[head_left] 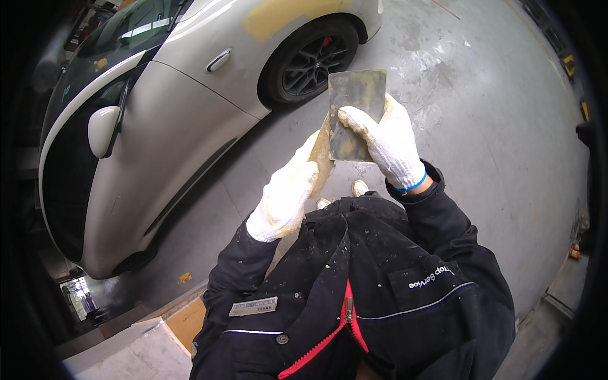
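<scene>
So at this point both gloved hands were up in front of the chest, working two flat blades against each other. The right hand point(387, 144) was closed around the gray metal spreader point(356, 111), fingers wrapped over its face from about 4 o'clock, thumb somewhere behind where I couldn't see it. That plate stood nearly upright, long axis running roughly 12 to 6, its free end sticking out toward 12 o'clock above the glove.

The left hand point(288, 193) was pinched on a second, thinner blade smeared with yellowish filler point(323, 157), seen almost edge-on. It ran from the glove up toward 1 o'clock and its edge met the left side of the gray spreader low down, so the two were touching there.

The key bit, as I read it: the gray plate sat at 1 o'clock from the left grip, and the contact line ran along its long side, with both hands about equally close to it.

Off at 10 o'clock was the pale car point(158, 126) with a yellow filler patch point(275, 16) above the rear wheel point(313, 60), well apart from the hands, on a gray concrete floor point(494, 126).
</scene>
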Action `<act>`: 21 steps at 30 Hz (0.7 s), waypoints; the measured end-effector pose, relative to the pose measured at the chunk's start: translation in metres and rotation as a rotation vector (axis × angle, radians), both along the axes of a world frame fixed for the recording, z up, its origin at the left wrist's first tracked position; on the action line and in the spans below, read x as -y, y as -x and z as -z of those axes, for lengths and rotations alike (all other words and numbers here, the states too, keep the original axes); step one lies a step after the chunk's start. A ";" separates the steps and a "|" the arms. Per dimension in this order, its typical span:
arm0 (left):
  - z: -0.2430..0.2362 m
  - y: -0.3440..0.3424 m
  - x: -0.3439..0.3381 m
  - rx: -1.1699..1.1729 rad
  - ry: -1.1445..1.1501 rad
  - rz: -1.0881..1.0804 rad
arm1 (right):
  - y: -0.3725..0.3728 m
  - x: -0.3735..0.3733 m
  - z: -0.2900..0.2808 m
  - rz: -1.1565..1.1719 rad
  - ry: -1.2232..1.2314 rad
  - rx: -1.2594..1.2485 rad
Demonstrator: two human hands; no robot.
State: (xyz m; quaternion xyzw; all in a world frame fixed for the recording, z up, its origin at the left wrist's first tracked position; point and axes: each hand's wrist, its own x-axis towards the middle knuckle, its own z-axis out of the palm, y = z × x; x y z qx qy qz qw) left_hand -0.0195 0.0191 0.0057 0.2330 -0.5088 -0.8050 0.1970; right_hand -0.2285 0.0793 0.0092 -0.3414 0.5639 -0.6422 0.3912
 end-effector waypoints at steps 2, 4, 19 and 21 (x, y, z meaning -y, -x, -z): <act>-0.006 0.001 -0.002 0.082 0.019 -0.001 | -0.004 -0.002 0.003 0.046 0.001 0.067; -0.012 0.001 -0.004 0.151 0.242 0.040 | -0.003 -0.004 0.005 -0.011 0.004 0.049; -0.020 -0.005 -0.006 -0.005 -0.056 0.002 | -0.021 -0.027 -0.022 -0.238 0.084 -0.049; -0.030 -0.005 -0.005 -0.119 -0.118 -0.031 | -0.005 -0.025 -0.029 -0.119 0.057 0.039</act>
